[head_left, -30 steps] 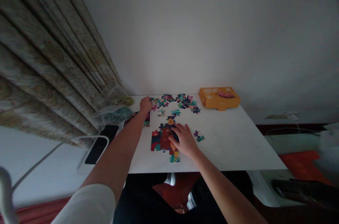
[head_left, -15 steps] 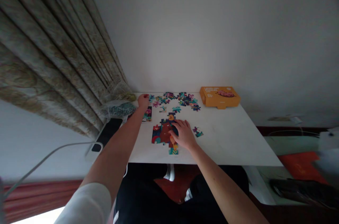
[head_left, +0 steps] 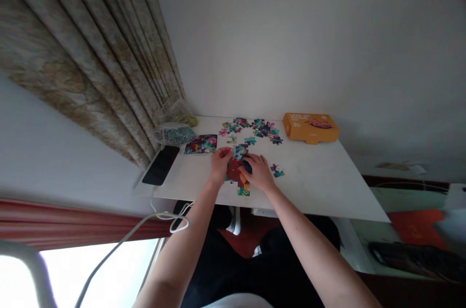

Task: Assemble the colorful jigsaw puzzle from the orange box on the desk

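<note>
A partly joined jigsaw puzzle (head_left: pixel 234 172) with red-brown, dark blue and orange parts lies on the white table. My left hand (head_left: pixel 219 164) is at its upper left, fingertips pinched on a light teal puzzle piece (head_left: pixel 239 151) at the puzzle's top edge. Whether that piece is locked in cannot be made out. My right hand (head_left: pixel 259 172) rests on the puzzle's right side with fingers apart, covering part of it. A small group of pieces (head_left: pixel 277 170) lies right of my right hand. Loose puzzle pieces (head_left: pixel 264 128) are spread farther back.
A picture card (head_left: pixel 201 144) lies left of the puzzle. An orange puzzle box (head_left: pixel 311 128) stands at the back right. A black phone (head_left: pixel 161 165) and a clear plastic bag (head_left: pixel 176 133) sit along the left edge, by the curtain (head_left: pixel 120 55). A white cable (head_left: pixel 124 240) hangs in front.
My left hand has come from the back left of the table to the puzzle's top with a teal piece, uncovering the picture card. My right hand stays on the puzzle. The view has shifted.
</note>
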The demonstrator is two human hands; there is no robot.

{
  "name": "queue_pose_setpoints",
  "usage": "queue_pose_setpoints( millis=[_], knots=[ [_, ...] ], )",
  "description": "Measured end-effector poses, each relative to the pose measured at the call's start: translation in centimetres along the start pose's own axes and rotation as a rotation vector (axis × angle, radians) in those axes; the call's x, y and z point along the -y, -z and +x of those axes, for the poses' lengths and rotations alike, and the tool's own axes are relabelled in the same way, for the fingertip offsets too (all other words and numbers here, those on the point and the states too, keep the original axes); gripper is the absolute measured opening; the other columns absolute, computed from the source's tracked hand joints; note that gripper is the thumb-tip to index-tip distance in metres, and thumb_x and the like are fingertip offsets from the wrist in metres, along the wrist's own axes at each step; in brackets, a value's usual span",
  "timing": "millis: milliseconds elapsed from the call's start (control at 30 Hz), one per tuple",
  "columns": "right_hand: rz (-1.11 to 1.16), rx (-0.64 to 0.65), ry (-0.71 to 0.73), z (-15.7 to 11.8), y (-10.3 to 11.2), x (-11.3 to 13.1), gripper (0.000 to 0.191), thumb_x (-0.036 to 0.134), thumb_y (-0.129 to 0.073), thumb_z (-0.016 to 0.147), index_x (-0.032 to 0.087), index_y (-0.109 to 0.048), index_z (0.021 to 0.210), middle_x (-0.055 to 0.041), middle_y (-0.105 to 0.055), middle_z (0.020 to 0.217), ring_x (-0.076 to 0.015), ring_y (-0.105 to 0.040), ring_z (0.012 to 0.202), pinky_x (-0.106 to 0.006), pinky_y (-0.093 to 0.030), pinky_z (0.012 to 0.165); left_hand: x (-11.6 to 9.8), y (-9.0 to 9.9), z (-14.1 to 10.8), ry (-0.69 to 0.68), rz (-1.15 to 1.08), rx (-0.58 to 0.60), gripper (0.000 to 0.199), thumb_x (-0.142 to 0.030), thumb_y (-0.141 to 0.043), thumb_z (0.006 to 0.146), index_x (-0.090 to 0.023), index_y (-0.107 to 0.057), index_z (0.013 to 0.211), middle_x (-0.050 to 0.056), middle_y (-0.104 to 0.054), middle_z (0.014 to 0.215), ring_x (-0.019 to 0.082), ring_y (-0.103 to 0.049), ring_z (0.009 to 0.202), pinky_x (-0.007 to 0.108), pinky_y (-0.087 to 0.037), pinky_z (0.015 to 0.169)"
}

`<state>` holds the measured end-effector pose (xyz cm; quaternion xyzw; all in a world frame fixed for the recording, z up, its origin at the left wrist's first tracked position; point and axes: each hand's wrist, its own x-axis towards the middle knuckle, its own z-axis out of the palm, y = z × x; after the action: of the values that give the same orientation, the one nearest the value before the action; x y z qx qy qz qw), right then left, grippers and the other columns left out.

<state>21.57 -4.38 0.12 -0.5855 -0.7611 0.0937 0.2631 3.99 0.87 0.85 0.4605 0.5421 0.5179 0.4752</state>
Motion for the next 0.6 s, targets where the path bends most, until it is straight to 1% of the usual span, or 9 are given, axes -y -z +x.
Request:
queue_pose_setpoints(
  millis=[67, 133, 233, 300, 400, 467, 533, 600],
  knots=[
    [0.003, 0.008, 0.003, 0.0, 0.1, 0.0, 0.036, 0.043, -0.058, 0.099, 0.024, -0.071, 0.126, -0.0115, -0.066, 0.138, -0.0292, -0.056, 0.13, -0.053, -0.032, 0.12, 0.6, 1.6, -2.2, 0.039, 0.003, 0.047, 0.022, -0.033, -0.072, 0.08, -0.02, -0.07, 0.097, 0.003, -0.073, 0.088, 0.016, -0.07, 0.077, 0.03, -0.059, 0.075],
    [0.001, 0.026, 0.014, -0.1, 0.2, 0.0, 0.036, 0.045, -0.059, 0.099, 0.024, -0.071, 0.127, -0.0113, -0.065, 0.14, -0.0293, -0.055, 0.132, -0.054, -0.032, 0.12, 0.9, 3.3, -3.7, 0.042, 0.083, 0.067, 0.021, -0.032, -0.073, 0.078, -0.02, -0.07, 0.096, 0.003, -0.074, 0.09, 0.016, -0.07, 0.076, 0.031, -0.06, 0.073],
    [-0.007, 0.052, 0.03, -0.1, 0.4, 0.2, 0.039, 0.046, -0.062, 0.097, 0.025, -0.07, 0.128, -0.0111, -0.063, 0.142, -0.0297, -0.054, 0.134, -0.056, -0.03, 0.12, 1.0, 5.6, -4.8, 0.003, 0.279, 0.083, 0.018, -0.027, -0.072, 0.078, -0.022, -0.071, 0.095, 0.002, -0.075, 0.089, 0.016, -0.07, 0.072, 0.029, -0.059, 0.069],
    [-0.008, 0.054, 0.029, -0.2, 0.5, 0.2, 0.039, 0.046, -0.064, 0.096, 0.024, -0.07, 0.129, -0.0114, -0.063, 0.142, -0.0296, -0.054, 0.134, -0.057, -0.03, 0.12, 1.0, 6.6, -5.3, -0.047, 0.399, 0.107, 0.016, -0.023, -0.07, 0.079, -0.023, -0.071, 0.095, 0.001, -0.074, 0.088, 0.016, -0.07, 0.072, 0.029, -0.059, 0.069],
    [0.0, 0.043, 0.031, -0.2, 0.5, 0.3, 0.039, 0.045, -0.064, 0.096, 0.024, -0.07, 0.129, -0.0111, -0.063, 0.142, -0.0292, -0.054, 0.134, -0.056, -0.03, 0.12, 0.7, 7.7, -6.2, -0.176, 0.55, 0.152, 0.016, -0.018, -0.065, 0.082, -0.023, -0.071, 0.096, 0.002, -0.074, 0.094, 0.017, -0.071, 0.076, 0.03, -0.059, 0.074],
    [0.005, 0.031, 0.032, -0.2, 0.5, 0.2, 0.038, 0.045, -0.063, 0.096, 0.026, -0.07, 0.128, -0.0103, -0.064, 0.142, -0.029, -0.055, 0.134, -0.056, -0.031, 0.12, 0.4, 8.2, -6.8, -0.294, 0.665, 0.171, 0.018, -0.019, -0.063, 0.086, -0.024, -0.071, 0.1, 0.005, -0.073, 0.103, 0.019, -0.072, 0.084, 0.032, -0.059, 0.081],
    [0.01, 0.019, 0.032, -0.2, 0.3, 0.2, 0.036, 0.047, -0.062, 0.098, 0.027, -0.071, 0.127, -0.0097, -0.065, 0.141, -0.0285, -0.055, 0.133, -0.056, -0.031, 0.12, 0.0, 8.7, -7.4, -0.42, 0.797, 0.186, 0.023, -0.022, -0.064, 0.088, -0.025, -0.072, 0.109, 0.009, -0.071, 0.115, 0.024, -0.071, 0.1, 0.038, -0.058, 0.092],
    [0.012, 0.008, 0.035, -0.2, 0.3, 0.1, 0.036, 0.048, -0.06, 0.099, 0.026, -0.072, 0.125, -0.0093, -0.066, 0.14, -0.0278, -0.056, 0.132, -0.054, -0.032, 0.119, -0.4, 9.1, -7.8, -0.53, 0.907, 0.236, 0.032, -0.027, -0.068, 0.089, -0.025, -0.07, 0.121, 0.012, -0.068, 0.129, 0.029, -0.067, 0.118, 0.045, -0.053, 0.103]
  ],
)
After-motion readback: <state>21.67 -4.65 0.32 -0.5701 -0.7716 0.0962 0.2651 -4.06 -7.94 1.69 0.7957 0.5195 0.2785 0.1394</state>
